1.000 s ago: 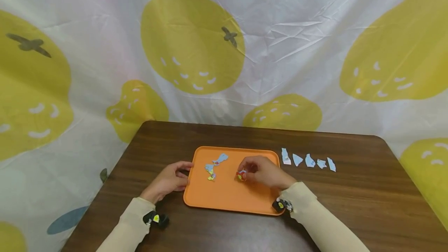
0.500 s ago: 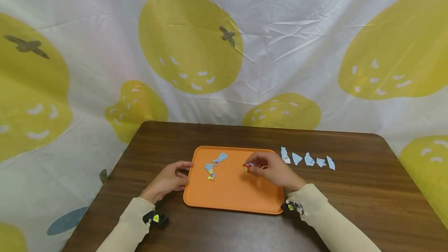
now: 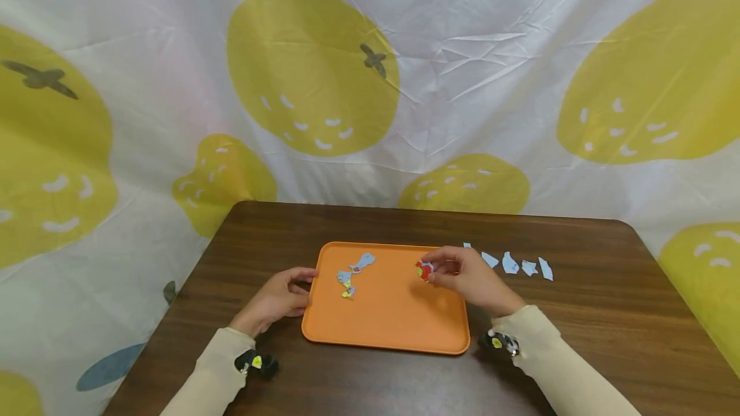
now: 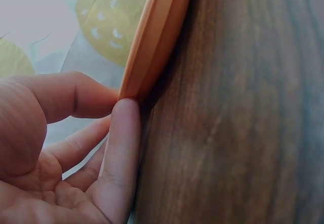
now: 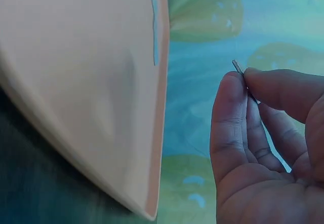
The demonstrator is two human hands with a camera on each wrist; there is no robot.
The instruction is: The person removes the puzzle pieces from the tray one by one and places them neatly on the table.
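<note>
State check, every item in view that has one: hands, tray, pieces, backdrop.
Orange tray: resting on the wooden table.
Left hand: pinching the tray's left rim.
Right hand: pinching one piece, off the tray surface.
Mostly red piece: held, raised.
Tray pieces: lying clustered on the tray's left part.
Pale-blue pieces: on table in a row, leftmost mostly hidden.
Lemon-print backdrop: hanging, creased.

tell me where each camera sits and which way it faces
Head: on the head, facing forward and down at a rectangular orange tray; left hand, right hand and beige sleeves show.
Left wrist: worn there, facing the left hand gripping the tray.
Right wrist: worn there, facing the right hand and its flat, mostly red piece, edge-on.
Head and right wrist share that piece.
</note>
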